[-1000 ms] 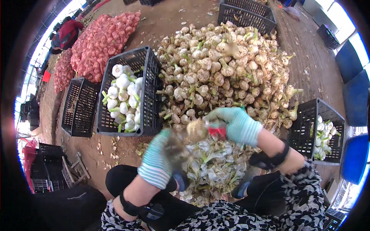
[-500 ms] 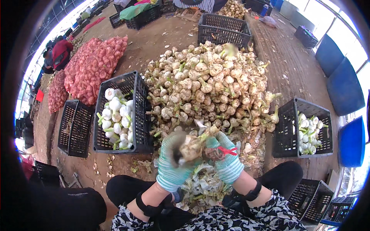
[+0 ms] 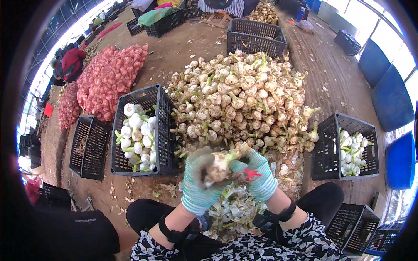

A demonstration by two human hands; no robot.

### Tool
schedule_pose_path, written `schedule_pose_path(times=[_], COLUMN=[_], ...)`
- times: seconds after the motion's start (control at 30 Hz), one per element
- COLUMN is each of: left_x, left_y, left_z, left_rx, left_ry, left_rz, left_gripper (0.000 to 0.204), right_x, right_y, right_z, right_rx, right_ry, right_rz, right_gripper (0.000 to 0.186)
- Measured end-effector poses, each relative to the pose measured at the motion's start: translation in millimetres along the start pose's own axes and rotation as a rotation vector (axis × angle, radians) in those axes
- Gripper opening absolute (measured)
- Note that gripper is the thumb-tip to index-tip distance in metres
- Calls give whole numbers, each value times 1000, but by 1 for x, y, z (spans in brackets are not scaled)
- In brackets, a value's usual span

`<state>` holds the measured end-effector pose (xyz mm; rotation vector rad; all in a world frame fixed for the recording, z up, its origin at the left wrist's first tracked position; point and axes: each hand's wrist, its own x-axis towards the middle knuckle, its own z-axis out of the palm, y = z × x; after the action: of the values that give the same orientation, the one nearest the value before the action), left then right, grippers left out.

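My striped-gloved left hand (image 3: 197, 185) is closed on a dirty garlic bulb (image 3: 217, 167) with a pale green stem, low in the middle. My gloved right hand (image 3: 257, 178) is closed beside it, holding a small tool with red on it (image 3: 251, 173); its blade cannot be made out. Beyond both hands rises a heap of soil-marked garlic (image 3: 241, 98). Peeled skins (image 3: 230, 217) lie below them between my legs. A black crate (image 3: 157, 126) of white trimmed bulbs stands left of the heap, and another (image 3: 324, 148) with white bulbs stands at the right.
An empty-looking crate (image 3: 87, 148) is at the left, red mesh sacks of garlic (image 3: 109, 82) behind it. More crates stand beyond the heap (image 3: 257, 37) and at lower right (image 3: 348, 226). Blue bins (image 3: 398, 161) line the right side. A person (image 3: 69, 65) crouches at the back left.
Since a second ago both hands have come together around the bulb, and the view has tilted to show more of the far floor. In the last half second they have barely moved.
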<state>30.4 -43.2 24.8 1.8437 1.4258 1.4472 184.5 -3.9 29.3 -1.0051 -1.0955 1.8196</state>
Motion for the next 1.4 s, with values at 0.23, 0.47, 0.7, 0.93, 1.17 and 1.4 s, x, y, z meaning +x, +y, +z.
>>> schedule_pose_path(times=[0.23, 0.47, 0.7, 0.93, 1.17, 1.4], left_x=[1, 2, 0, 4, 2, -3], left_y=[-1, -7, -7, -2, -3, -8], left_z=[3, 3, 17, -5, -3, -18], left_rx=[-272, -740, -737, -886, -843, -644], left_ry=[-49, -108, -40, -186, -96, -346], left_rz=[-133, -484, -512, -600, -644, -459], left_gripper=[64, 63, 76, 72, 64, 61], right_x=[3, 5, 8, 11, -7, 21], right_y=[-2, 15, 14, 17, 10, 12], right_z=[-10, -14, -10, -15, -5, -25], right_rx=[170, -97, 37, -33, -178, -338], right_ry=[6, 104, 78, -6, 37, 428], right_rz=[98, -230, -127, -341, -204, -370], right_gripper=[17, 25, 31, 21, 13, 10])
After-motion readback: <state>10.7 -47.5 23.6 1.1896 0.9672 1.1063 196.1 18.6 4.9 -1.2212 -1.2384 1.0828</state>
